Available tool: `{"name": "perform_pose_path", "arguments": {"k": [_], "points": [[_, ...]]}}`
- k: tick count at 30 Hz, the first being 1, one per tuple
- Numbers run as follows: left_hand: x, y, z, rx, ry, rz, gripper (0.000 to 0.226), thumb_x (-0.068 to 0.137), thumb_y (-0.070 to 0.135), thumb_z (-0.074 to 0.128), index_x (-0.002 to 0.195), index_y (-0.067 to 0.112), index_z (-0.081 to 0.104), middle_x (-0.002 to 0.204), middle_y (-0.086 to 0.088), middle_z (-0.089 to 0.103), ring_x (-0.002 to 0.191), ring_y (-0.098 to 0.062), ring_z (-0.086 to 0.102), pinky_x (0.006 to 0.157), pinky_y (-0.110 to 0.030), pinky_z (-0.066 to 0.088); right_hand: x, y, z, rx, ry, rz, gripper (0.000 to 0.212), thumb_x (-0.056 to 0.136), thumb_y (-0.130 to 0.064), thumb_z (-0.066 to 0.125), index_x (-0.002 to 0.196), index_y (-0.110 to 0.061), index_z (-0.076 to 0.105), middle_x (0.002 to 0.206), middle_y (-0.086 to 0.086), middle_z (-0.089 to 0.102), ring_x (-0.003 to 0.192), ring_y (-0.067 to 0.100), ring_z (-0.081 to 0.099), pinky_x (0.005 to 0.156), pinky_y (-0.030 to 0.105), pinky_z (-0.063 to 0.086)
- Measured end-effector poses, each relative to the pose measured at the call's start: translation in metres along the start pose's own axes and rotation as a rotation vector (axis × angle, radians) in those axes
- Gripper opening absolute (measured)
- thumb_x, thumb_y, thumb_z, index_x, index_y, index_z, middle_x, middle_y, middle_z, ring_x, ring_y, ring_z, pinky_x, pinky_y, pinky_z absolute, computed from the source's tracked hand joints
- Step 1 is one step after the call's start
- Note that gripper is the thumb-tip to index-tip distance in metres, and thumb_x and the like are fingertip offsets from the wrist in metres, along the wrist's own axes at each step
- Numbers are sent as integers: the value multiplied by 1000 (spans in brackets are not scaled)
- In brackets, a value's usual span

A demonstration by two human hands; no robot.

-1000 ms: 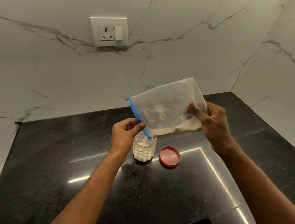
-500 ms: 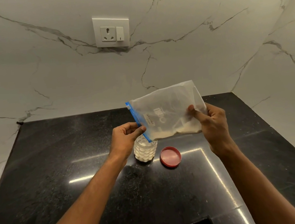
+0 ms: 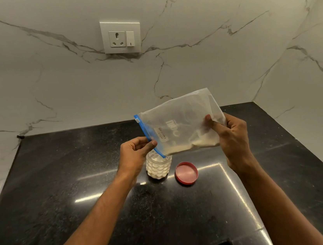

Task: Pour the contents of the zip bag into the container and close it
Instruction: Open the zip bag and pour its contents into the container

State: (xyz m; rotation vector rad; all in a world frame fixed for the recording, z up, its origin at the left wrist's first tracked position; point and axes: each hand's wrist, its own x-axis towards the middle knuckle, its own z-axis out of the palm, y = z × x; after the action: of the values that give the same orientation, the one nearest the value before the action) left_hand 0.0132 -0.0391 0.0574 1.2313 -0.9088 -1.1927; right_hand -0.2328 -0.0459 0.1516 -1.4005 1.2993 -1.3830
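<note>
The left hand (image 3: 135, 153) pinches the blue zip edge of one thin, see-through zip bag (image 3: 179, 126). The right hand (image 3: 232, 136) squeezes its far end. White powder sits inside. The bag's low corner hangs over one bumpy, round container (image 3: 158, 167). Just right of the container lies one flat red lid (image 3: 186, 173).

Two bare forearms, no sleeves worn

No rings or watch are seen on left hand (image 3: 135, 156) or right hand (image 3: 233, 140); grey cloth is glimpsed below both.
</note>
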Motion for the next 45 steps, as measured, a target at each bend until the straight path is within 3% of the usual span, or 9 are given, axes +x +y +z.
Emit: {"name": "perform_pose_path", "arguments": {"k": [12,15,20,24,29,33,36,40,45], "points": [[2,0,2,-8,3,5,14,90,10,79,103,16,80,100,6,83,97,-6,79,72,-13,60,2,5,-7,15,-19,-9,15,92,-36,72,87,-22,75,90,3,78,87,30,76,71,42,67],[2,-1,2,-7,0,6,16,90,9,79,105,15,80,102,5,83,98,-7,79,74,-14,60,4,3,-7,2,-28,-14,20,91,-38,72,89,-19,73,93,8,76,88,32,75,74,47,66],[2,-1,1,-33,-2,3,15,91,7,78,104,14,79,101,4,83,98,-7,79,73,-14,60,4,2,-7,-11,-20,-44,21,91,-38,71,91,-17,71,95,12,74,87,31,75,71,41,66],[2,-1,0,-38,3,5,14,91,7,78,103,15,79,100,6,84,97,-7,79,72,-13,60,2,3,-4,-37,-63,-56,19,88,-39,72,94,-21,71,93,2,76,85,25,76,67,32,66],[2,-4,-3,-26,-4,12,14,91,7,78,102,17,79,100,6,84,97,-7,79,76,-15,61,5,0,-9,13,-10,-47,28,83,-38,81,91,-12,74,86,2,77,79,21,76,67,33,66],[2,-4,-4,-33,-6,13,14,92,8,77,101,18,79,99,9,84,97,-5,79,74,-13,60,5,0,-6,-44,-73,-61,22,93,-34,73,92,-13,77,88,4,79,78,23,77,65,31,65],[3,-4,-4,-23,4,11,14,92,8,77,100,19,79,98,9,83,95,-5,79,74,-13,60,4,-2,-6,-65,-73,-101,17,89,-35,76,92,-19,76,89,5,78,78,25,76,63,31,65],[4,-5,-5,-32,8,0,14,92,9,77,102,19,79,99,10,83,96,-3,78,72,-13,60,5,-4,-4,-56,-44,-101,30,85,-39,79,92,-10,74,89,7,76,76,22,77,63,31,65],[5,-6,-5,-22,18,-2,14,92,9,77,102,18,79,99,10,83,95,-3,78,70,-12,59,4,-4,-2,-65,-136,-109,17,91,-35,74,99,-20,76,95,2,79,82,23,78,65,34,66]]}}
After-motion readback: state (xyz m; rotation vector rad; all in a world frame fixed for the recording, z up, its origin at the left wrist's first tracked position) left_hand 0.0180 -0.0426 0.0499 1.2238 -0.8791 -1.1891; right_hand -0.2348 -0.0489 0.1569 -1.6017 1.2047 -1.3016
